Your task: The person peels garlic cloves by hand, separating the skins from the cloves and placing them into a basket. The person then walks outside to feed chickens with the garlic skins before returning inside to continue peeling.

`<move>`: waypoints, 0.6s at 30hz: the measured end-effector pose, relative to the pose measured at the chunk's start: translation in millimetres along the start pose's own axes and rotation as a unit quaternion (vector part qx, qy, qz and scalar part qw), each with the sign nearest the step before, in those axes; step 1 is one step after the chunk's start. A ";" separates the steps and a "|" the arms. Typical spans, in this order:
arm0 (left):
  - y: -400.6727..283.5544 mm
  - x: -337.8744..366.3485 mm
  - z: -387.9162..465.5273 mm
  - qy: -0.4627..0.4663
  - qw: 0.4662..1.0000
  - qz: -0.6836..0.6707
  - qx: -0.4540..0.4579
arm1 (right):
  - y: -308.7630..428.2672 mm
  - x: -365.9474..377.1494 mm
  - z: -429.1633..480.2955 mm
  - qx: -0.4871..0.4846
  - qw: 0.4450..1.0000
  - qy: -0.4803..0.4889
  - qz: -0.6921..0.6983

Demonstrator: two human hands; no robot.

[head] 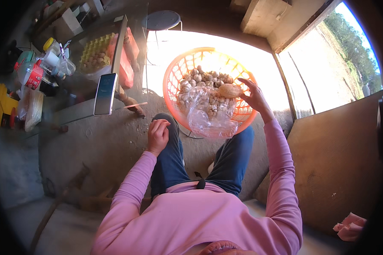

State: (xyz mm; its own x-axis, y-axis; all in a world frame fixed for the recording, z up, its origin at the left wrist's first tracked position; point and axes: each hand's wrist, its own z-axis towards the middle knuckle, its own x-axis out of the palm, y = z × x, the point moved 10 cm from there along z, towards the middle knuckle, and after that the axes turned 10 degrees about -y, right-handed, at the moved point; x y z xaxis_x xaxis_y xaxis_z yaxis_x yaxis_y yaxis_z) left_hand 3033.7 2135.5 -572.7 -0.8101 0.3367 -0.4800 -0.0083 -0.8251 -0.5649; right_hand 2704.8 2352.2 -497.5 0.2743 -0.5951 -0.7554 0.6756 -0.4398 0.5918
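A round orange plastic basket [171,110] stands before my knees, holding many garlic bulbs [196,77]. Over the bulbs at its near side lies a crumpled clear plastic bag [204,119]. My right hand [255,97] is at the basket's right side, fingers spread, its fingertips close to a light-brown oblong object [229,91], perhaps a loofah or a gourd; whether they touch it I cannot tell. My left hand [158,134] rests over my left knee with its fingers loosely curled; nothing shows in it, though the palm is hidden.
On the left, a glass-topped table [79,110] carries a smartphone [105,94], jars and bottles. An egg tray [95,52] with eggs and a pink plastic bag [126,68] are beside it. A round stool [163,20] stands beyond; a wooden panel [335,159] is at right.
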 end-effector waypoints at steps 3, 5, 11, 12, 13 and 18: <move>-6.5 0.1 -5.2 -0.017 1.000 -0.020 0.007 | 2.0 44.2 6.1 -0.065 0.991 0.033 -0.114; 1.4 -15.0 -12.3 -0.027 1.000 -0.004 0.006 | 57.1 67.6 9.8 -0.072 0.976 0.124 -0.163; -20.0 -25.9 5.8 -0.040 0.998 -0.027 0.032 | 34.4 38.8 6.3 -0.111 0.985 -0.066 -0.111; -26.0 -30.9 14.9 -0.056 0.998 -0.033 0.026 | 37.0 29.0 6.8 -0.143 0.980 -0.088 -0.109; -40.1 -34.3 28.1 -0.064 0.997 -0.032 0.032 | 37.0 23.0 -0.7 -0.166 0.974 -0.106 -0.109; -98.4 4.4 100.0 0.027 0.999 -0.026 0.037 | 13.4 36.1 -29.7 -0.201 0.957 -0.044 -0.205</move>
State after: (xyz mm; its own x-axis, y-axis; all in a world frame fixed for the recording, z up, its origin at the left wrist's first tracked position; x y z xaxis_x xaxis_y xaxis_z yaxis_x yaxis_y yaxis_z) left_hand 2972.3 2172.8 -452.1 -0.7744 0.4024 -0.4883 -0.0943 -0.8365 -0.5397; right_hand 2744.1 2344.8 -525.2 -0.1164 -0.4899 -0.8640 0.9276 -0.3644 0.0816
